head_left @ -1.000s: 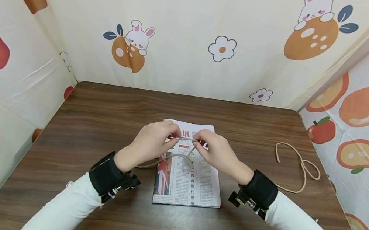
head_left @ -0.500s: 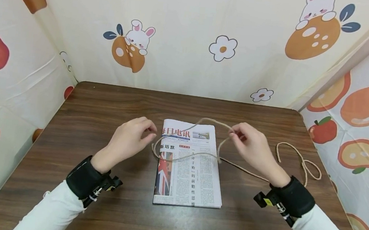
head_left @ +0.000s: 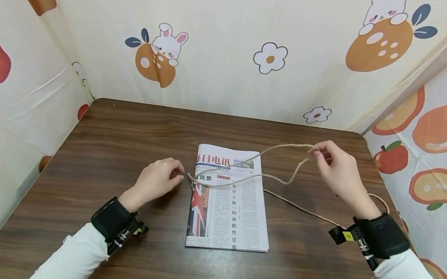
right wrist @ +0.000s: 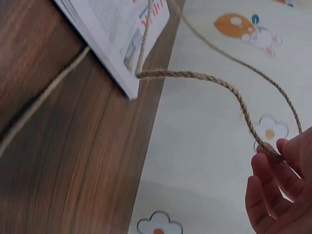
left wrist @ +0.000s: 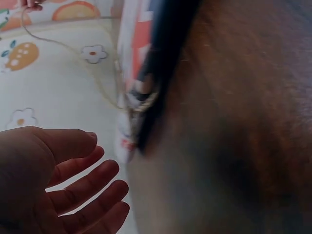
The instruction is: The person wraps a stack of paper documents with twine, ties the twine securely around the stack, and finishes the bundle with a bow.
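Note:
A folded stack of newspaper [head_left: 248,222] lies on the table. Tan twine [right wrist: 185,74] crosses its upper part in two strands, which meet at its left edge. My right hand [head_left: 341,175], raised beyond the stack's right side, pinches the twine between thumb and fingertips. Another length runs beneath the paper, as the right wrist view shows, and out to the right. Just left of the stack hovers my left hand [head_left: 157,180]; in the left wrist view its fingers [left wrist: 92,183] are loosely bent with nothing between them.
The brown wooden table [head_left: 136,248] meets a patterned cloth wall [head_left: 221,81] at the back, with more printed cloth at both sides. A curl of twine [head_left: 381,202] lies near the right edge, partly hidden by the right forearm.
Both hands held the twine above the paper. The left hand has let go and moved left; the right has drawn the twine rightward across the newspaper.

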`<state>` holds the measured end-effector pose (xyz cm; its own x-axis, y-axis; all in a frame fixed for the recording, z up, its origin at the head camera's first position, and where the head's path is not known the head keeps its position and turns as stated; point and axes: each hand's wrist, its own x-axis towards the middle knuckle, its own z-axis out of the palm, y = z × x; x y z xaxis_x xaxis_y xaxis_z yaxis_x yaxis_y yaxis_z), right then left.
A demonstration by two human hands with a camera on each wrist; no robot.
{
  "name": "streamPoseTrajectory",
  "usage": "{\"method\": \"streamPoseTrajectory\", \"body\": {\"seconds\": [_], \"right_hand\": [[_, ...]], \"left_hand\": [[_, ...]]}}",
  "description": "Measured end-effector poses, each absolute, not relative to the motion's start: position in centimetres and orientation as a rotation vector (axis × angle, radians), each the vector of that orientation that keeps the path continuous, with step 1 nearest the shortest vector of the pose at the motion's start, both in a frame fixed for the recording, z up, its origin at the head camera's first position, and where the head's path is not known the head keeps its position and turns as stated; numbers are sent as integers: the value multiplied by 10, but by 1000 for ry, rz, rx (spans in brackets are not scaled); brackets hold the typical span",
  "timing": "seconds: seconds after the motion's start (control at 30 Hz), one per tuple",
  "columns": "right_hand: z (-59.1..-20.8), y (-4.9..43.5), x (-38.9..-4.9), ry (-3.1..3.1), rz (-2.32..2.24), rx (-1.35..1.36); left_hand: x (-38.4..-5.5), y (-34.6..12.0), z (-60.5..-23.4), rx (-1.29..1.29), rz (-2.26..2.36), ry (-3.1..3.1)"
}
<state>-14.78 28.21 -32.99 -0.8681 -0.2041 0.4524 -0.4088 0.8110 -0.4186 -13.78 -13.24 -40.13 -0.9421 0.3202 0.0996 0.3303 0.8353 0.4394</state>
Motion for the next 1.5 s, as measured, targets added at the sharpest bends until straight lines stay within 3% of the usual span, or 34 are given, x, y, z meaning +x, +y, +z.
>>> {"method": "streamPoseTrajectory", "body": {"seconds": [0.47,1.03,1.23,1.5], "right_hand": [[-318,318,-166,-2607,478,485],[-293,319,-186,-2538,272,517],[-312,323,-183,-2530,309,593],[-369,335,-171,-2683,369,621]], "left_hand": [[-144,-108,-420,-575,-730,-3047],[-145,-92,-419,-672,-678,-3013],[-144,-92,-421,-677,-666,-3010],[-142,-93,-421,-687,-662,-3003]]}}
